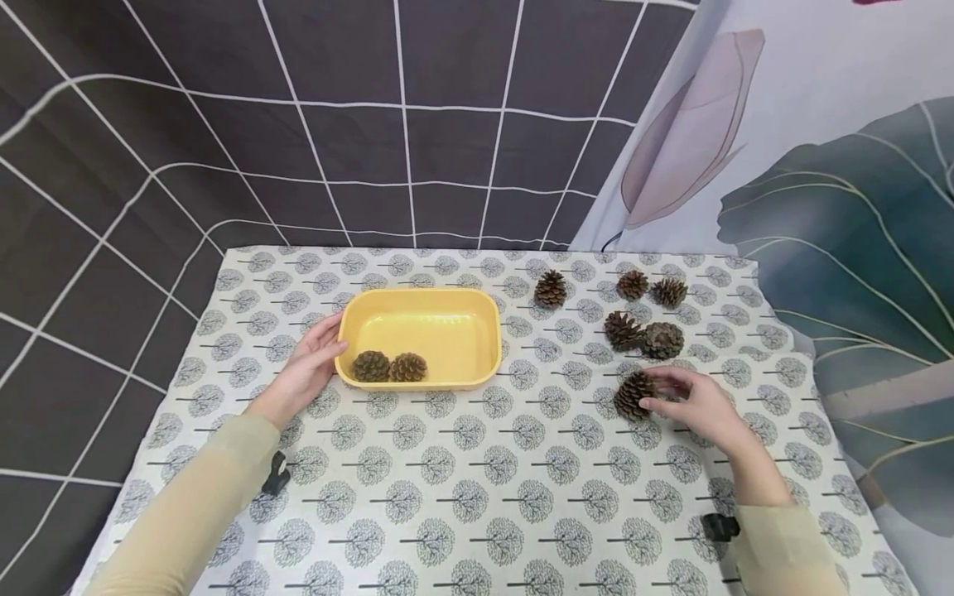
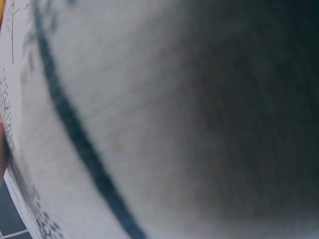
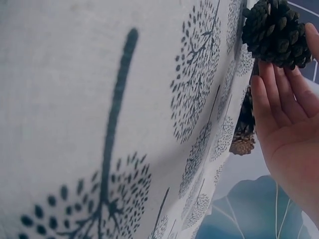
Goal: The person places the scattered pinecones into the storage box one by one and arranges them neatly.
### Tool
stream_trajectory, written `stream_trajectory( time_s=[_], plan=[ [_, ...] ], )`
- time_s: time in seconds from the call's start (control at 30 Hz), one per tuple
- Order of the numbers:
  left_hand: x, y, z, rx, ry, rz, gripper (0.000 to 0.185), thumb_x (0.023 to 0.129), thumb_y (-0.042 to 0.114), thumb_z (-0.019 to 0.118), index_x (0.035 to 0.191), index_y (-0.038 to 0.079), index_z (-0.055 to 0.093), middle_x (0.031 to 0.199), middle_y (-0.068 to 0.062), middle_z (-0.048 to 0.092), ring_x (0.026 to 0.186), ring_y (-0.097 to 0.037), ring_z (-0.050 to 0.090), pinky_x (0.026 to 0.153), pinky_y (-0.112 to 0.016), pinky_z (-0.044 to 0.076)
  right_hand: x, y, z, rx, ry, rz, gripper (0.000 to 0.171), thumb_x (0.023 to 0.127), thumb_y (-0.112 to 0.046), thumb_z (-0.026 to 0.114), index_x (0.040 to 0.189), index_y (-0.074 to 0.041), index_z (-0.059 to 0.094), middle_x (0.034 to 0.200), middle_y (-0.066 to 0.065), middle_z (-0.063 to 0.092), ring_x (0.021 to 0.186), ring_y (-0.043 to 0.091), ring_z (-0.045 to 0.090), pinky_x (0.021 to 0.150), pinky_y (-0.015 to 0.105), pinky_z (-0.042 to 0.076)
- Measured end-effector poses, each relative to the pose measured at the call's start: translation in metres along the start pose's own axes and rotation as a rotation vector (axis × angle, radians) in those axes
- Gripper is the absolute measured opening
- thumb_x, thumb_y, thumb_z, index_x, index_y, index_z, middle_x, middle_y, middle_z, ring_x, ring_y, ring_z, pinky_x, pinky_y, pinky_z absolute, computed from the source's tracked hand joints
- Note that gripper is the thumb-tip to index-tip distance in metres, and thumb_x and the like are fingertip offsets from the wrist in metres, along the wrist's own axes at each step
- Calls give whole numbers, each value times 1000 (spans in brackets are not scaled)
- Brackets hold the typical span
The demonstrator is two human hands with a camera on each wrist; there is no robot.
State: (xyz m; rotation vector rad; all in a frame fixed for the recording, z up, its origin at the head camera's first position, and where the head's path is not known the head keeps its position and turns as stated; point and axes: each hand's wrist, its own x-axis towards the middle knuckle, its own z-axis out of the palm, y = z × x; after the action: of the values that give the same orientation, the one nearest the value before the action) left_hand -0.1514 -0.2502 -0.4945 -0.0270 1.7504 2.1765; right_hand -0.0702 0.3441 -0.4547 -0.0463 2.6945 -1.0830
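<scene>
In the head view my left hand (image 1: 305, 372) holds the left end of a yellow plastic tray (image 1: 493, 339), thumb at the rim and fingers along the outside wall. Two pine cones (image 1: 408, 367) lie inside it, side by side in the near left corner. Over to the right, my right hand (image 1: 696, 406) grips a brown pine cone (image 1: 636, 396) between thumb and fingers. The right wrist view shows that cone (image 3: 276, 35) close up, with the fingers (image 3: 284, 94) under it. Only a sliver of the left hand (image 2: 2, 149) enters the left wrist view.
Beyond my right hand lie several more pine cones, two touching (image 1: 662, 340) and two farther back (image 1: 669, 292). One single cone (image 1: 550, 289) sits right of the tray. A tree-print cloth (image 1: 462, 505) covers the table; a dark grid curtain (image 1: 358, 141) hangs behind.
</scene>
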Motion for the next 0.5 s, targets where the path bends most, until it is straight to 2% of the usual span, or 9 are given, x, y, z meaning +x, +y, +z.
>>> stream_trajectory(
  time_s=[0.1, 0.17, 0.37, 0.5],
  plan=[
    [0, 0, 0, 6, -3, 2, 74, 104, -1, 52, 167, 0, 13, 179, -17, 7, 167, -34, 8, 138, -37, 19, 1, -1, 1, -18, 9, -2, 60, 93, -26, 83, 142, 1, 62, 139, 30, 65, 117, 30, 70, 85, 10, 58],
    [0, 0, -1, 11, -5, 1, 74, 104, 0, 51, 167, 1, 12, 179, -16, 6, 167, -35, 8, 138, -38, 18, 2, -2, 1, -26, 18, -9, 60, 93, -27, 83, 141, 1, 62, 139, 29, 66, 115, 26, 70, 85, 10, 58],
    [1, 0, -2, 12, -4, 2, 73, 104, -1, 51, 168, 3, 14, 179, -16, 6, 167, -35, 8, 138, -39, 18, 7, -8, 4, -41, 36, -41, 59, 93, -27, 83, 140, 1, 64, 135, 29, 69, 116, 42, 71, 87, 11, 58],
    [0, -1, -1, 3, 3, -4, 72, 104, -1, 50, 168, 5, 17, 180, -15, 7, 167, -34, 9, 137, -37, 20, 12, -14, 5, -43, 36, -53, 58, 92, -26, 84, 139, 2, 64, 129, 27, 72, 111, 38, 72, 85, 12, 59]
  ],
)
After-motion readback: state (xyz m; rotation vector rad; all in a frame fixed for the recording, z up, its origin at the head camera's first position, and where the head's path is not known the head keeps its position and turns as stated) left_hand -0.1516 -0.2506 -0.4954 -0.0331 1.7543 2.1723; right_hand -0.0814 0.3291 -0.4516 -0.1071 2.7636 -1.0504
